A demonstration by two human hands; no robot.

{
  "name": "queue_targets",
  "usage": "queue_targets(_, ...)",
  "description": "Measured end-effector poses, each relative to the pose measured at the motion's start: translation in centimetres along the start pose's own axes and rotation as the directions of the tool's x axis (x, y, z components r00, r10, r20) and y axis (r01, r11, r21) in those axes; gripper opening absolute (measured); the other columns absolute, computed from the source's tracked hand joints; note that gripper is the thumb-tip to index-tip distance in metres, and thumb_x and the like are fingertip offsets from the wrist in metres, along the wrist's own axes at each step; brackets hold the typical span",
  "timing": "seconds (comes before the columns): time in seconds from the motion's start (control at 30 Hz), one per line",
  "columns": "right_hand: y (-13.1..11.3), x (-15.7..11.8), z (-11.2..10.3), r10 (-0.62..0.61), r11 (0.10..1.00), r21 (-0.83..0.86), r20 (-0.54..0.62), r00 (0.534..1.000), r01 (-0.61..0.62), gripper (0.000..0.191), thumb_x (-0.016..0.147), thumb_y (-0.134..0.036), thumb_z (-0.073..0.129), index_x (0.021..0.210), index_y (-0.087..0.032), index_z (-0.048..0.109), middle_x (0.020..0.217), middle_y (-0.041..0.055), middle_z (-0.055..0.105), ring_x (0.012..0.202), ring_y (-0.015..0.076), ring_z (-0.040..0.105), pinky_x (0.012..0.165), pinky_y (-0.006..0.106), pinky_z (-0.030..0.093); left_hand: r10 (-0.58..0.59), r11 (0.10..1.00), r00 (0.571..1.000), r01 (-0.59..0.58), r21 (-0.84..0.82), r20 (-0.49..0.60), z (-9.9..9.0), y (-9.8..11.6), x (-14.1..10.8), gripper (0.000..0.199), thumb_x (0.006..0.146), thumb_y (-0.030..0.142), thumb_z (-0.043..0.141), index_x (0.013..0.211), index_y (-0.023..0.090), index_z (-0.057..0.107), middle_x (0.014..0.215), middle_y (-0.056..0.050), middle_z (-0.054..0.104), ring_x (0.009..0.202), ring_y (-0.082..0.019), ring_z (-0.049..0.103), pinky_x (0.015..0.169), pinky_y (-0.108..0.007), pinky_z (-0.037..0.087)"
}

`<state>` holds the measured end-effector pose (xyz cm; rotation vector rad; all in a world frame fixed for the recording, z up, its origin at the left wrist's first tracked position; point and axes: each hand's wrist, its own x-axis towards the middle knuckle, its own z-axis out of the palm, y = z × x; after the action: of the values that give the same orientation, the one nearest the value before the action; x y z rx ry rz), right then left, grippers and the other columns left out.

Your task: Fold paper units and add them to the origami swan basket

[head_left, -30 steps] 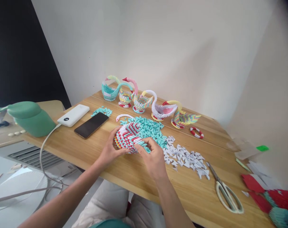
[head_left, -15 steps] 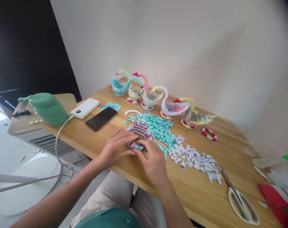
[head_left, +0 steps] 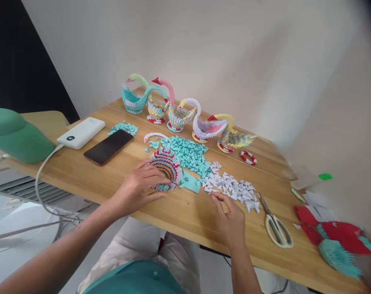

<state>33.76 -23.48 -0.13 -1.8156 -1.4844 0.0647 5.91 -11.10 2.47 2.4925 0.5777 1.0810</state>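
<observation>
A round bowl of folded paper pieces (head_left: pixel 168 163), ringed in red, white, teal and yellow, lies tilted on the table with its hollow facing up. My left hand (head_left: pixel 139 183) holds its near left side, fingers over the rim and thumb low in front. At the near left edge of the white folded paper triangles (head_left: pixel 234 188) is my right hand (head_left: pixel 231 220), thumb and forefinger pinched together; whatever is between the tips is too small to make out. A heap of teal paper triangles (head_left: pixel 187 153) lies behind the bowl, and a flat teal paper piece (head_left: pixel 191 181) beside it.
Several finished paper swans (head_left: pixel 208 128) line the back near the wall. A red-and-white paper ring (head_left: pixel 248 157) and scissors (head_left: pixel 277 228) lie rightward; red paper (head_left: pixel 341 234) is at far right. Leftward are a phone (head_left: pixel 108 147), a cabled power bank (head_left: pixel 81 132) and a green bottle (head_left: pixel 20 136).
My right hand has left the bowl and moved right to the white triangles. My left hand stays at the bowl, whose inside now faces up more. The view has shifted right.
</observation>
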Motion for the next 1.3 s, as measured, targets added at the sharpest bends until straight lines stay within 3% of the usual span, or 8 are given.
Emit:
queue_targets(0.23,-0.4,1.2,2.0,-0.281,0.936,-0.155,0.214,0.936,0.316,0.017,0.096,-0.023,0.051,0.095,-0.021,0.068,0.093,0.006,0.074,0.088,0.0226,0.065,0.083,0.039,0.044,-0.008,1.0,1.0,0.008,0.017,-0.001,0.4,-0.7,0.8,0.008,0.085,0.028,0.068,0.088,0.021,0.069,0.088,-0.002,0.074,0.085,-0.016,0.068,0.11,-0.042,0.032)
queue_targets(0.43,-1.1,3.6,3.1,-0.335,0.812,-0.341,0.391,0.857,0.473,0.013,0.094,-0.022,0.057,0.093,-0.019,0.069,0.093,0.007,0.073,0.087,0.0231,0.062,0.08,0.038,0.039,-0.039,0.998,0.999,0.039,0.039,-0.002,0.2,-1.3,1.3,0.013,0.085,0.03,0.068,0.094,0.021,0.07,0.092,-0.004,0.075,0.089,-0.018,0.068,0.11,-0.045,0.033)
queue_targets(0.63,-0.6,4.0,3.0,-0.37,0.71,-0.41,0.474,0.799,0.573,0.023,0.097,-0.017,0.051,0.081,-0.02,0.067,0.082,0.0042,0.07,0.08,0.0193,0.06,0.079,0.035,0.035,0.037,0.999,0.961,-0.036,0.009,-0.273,-1.1,3.2,-0.1,0.023,0.08,0.025,0.071,0.103,0.025,0.066,0.092,-0.004,0.071,0.089,-0.021,0.065,0.1,-0.046,0.045)
queue_targets(0.7,-0.6,4.1,2.8,-0.369,0.716,-0.397,0.483,0.794,0.575,0.022,0.096,-0.015,0.052,0.081,-0.02,0.067,0.081,0.0033,0.07,0.079,0.0189,0.06,0.077,0.034,0.034,0.061,0.985,0.97,-0.096,-0.141,-0.236,-0.4,5.1,-0.9,0.022,0.084,0.022,0.065,0.106,0.025,0.063,0.084,-0.004,0.07,0.082,-0.021,0.064,0.085,-0.041,0.052)
queue_targets(0.8,-0.7,4.4,2.6,-0.353,0.753,-0.358,0.489,0.798,0.553,0.022,0.095,-0.015,0.053,0.079,-0.02,0.067,0.08,0.0031,0.071,0.078,0.0189,0.062,0.076,0.033,0.034,0.11,0.941,0.994,-0.105,-0.323,-0.003,2.1,6.7,-1.7,0.027,0.084,0.019,0.064,0.111,0.024,0.061,0.087,-0.006,0.072,0.077,-0.02,0.063,0.075,-0.036,0.052)
queue_targets(0.93,-0.8,4.7,2.3,-0.338,0.791,-0.313,0.494,0.801,0.526,0.022,0.095,-0.015,0.052,0.08,-0.019,0.068,0.082,0.004,0.072,0.078,0.0194,0.063,0.075,0.033,0.036,0.017,0.931,0.974,0.066,-0.358,0.225,5.6,6.6,-2.0,0.014,0.09,0.022,0.055,0.098,0.021,0.066,0.082,-0.007,0.071,0.077,-0.019,0.063,0.073,-0.033,0.049)
queue_targets(1.17,-0.4,5.1,1.1,-0.27,0.906,-0.193,0.424,0.864,0.378,0.016,0.088,-0.013,0.052,0.084,-0.021,0.066,0.083,0.0023,0.072,0.079,0.0193,0.064,0.076,0.031,0.041,-0.092,0.885,0.971,0.18,-0.429,0.219,7.3,5.7,-1.5,0.018,0.092,0.022,0.052,0.089,0.017,0.07,0.079,-0.007,0.07,0.076,-0.018,0.062,0.071,-0.028,0.047)
queue_targets(1.3,-0.6,5.4,-0.3,-0.149,0.975,-0.093,0.404,0.903,0.202,0.015,0.087,-0.019,0.05,0.083,-0.022,0.064,0.078,0.0004,0.07,0.072,0.0179,0.063,0.069,0.028,0.043,-0.288,0.735,0.922,0.387,-0.557,0.26,8.0,5.8,-0.8,0.017,0.089,0.026,0.057,0.084,0.017,0.071,0.081,-0.006,0.071,0.078,-0.017,0.064,0.072,-0.027,0.048)
